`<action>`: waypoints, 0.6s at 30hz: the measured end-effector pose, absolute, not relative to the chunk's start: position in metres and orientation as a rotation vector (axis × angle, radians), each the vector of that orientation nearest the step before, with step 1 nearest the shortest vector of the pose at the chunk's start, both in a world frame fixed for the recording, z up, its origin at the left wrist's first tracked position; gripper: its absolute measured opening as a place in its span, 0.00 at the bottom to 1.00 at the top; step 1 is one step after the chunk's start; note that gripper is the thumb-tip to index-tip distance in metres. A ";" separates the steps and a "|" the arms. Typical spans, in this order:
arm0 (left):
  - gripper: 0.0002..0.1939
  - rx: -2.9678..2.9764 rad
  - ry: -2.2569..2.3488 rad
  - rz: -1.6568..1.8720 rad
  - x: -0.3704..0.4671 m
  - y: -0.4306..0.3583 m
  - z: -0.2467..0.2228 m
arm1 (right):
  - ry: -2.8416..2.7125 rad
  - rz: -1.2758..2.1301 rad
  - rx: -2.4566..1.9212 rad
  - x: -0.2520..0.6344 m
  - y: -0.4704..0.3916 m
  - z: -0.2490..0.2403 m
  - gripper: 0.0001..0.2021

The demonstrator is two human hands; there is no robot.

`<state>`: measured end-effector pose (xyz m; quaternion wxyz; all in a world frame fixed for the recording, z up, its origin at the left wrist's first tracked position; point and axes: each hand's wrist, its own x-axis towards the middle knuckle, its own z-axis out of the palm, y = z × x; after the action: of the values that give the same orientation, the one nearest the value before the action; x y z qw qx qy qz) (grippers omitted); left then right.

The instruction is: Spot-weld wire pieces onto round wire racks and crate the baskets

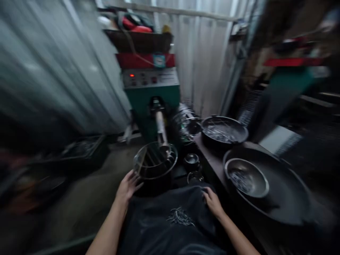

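Note:
A small pile of thin, curved metal pieces [180, 216] lies on the dark cloth [156, 226] spread over my lap. My left hand [129, 185] is open, its fingers spread beside the near left rim of a round metal pot [156, 174]; whether it touches the rim is unclear. At the cloth's right edge, my right hand [211, 202] has its fingers bent and closed on the fabric. Above the pot, a pale rod-like arm [160, 127] slopes down from a green machine [152, 97] with a lit red light on its panel.
To the right, a large dark basin [289, 191] holds a metal bowl [261, 180] of small metal pieces. Behind it stands a dark pan [239, 132] with more thin pieces. Small round containers [191, 160] sit right of the pot. Corrugated metal wall [204, 71] closes the back.

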<state>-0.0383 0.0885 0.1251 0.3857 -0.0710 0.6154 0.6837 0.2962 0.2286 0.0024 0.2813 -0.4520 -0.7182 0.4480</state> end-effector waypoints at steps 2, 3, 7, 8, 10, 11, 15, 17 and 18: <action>0.12 -0.131 1.572 1.753 -0.066 0.097 0.132 | -1.937 1.168 -1.228 0.294 0.233 -0.002 0.16; 0.14 -0.096 1.583 1.738 -0.074 0.102 0.137 | -1.945 1.152 -1.244 0.294 0.233 -0.004 0.16; 0.17 -0.067 1.698 1.603 -0.085 0.119 0.146 | -1.961 1.102 -1.274 0.294 0.228 -0.003 0.12; 0.17 -0.066 1.722 1.570 -0.086 0.123 0.144 | -1.949 1.092 -1.270 0.294 0.227 -0.003 0.11; 0.18 -0.059 1.739 1.520 -0.087 0.129 0.140 | -1.918 1.090 -1.260 0.293 0.227 -0.002 0.11; 0.18 -0.051 1.731 1.505 -0.088 0.131 0.138 | -1.905 1.092 -1.255 0.293 0.227 -0.002 0.12; 0.19 -0.035 1.699 1.470 -0.089 0.136 0.137 | -1.902 1.076 -1.242 0.293 0.227 -0.003 0.12; 0.19 -0.061 1.702 1.466 -0.089 0.136 0.141 | -1.911 1.067 -1.257 0.292 0.228 -0.003 0.12; 0.18 -0.079 1.702 1.465 -0.090 0.136 0.144 | -1.915 1.066 -1.271 0.292 0.228 -0.003 0.11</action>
<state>-0.0900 0.1355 0.1438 0.4325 -0.0316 0.6828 0.5880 0.2919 0.2281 -0.0033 0.2994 -0.4788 -0.7211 0.4014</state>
